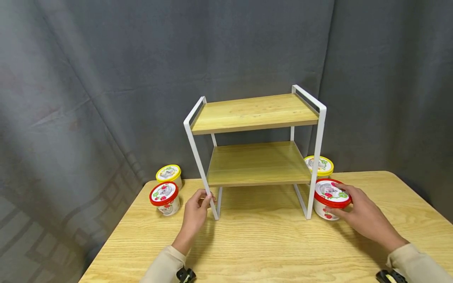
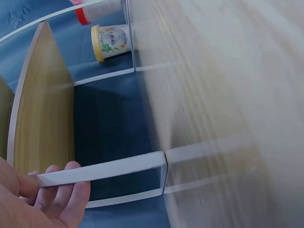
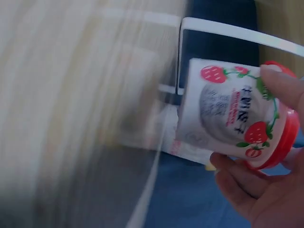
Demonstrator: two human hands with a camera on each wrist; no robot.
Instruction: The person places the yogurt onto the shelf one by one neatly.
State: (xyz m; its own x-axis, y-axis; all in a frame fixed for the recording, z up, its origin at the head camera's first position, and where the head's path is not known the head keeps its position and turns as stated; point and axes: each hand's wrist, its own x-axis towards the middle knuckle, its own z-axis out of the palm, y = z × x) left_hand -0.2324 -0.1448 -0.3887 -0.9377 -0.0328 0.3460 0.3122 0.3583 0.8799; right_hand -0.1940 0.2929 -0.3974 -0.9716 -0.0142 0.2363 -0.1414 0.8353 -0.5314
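Observation:
A two-tier rack (image 1: 256,184) with wooden boards and a white metal frame stands on the table. My left hand (image 1: 194,212) grips its front left leg low down; thumb and fingers wrap the white bar (image 2: 109,168) in the left wrist view. Beside the front right leg, my right hand (image 1: 366,216) holds a tub with a red lid (image 1: 327,198), thumb and fingers on opposite sides near the lid. Strawberries and printed lettering show on the white side of that tub (image 3: 228,109) in the right wrist view, where its base is close to the tabletop.
Behind the held tub is a yellow-lidded tub (image 1: 323,165), partly hidden by the rack's leg. Left of the rack, another red-lidded tub (image 1: 164,196) stands in front of a yellow-lidded one (image 1: 169,173). A grey curtain (image 1: 247,47) hangs behind the wooden table (image 1: 255,251).

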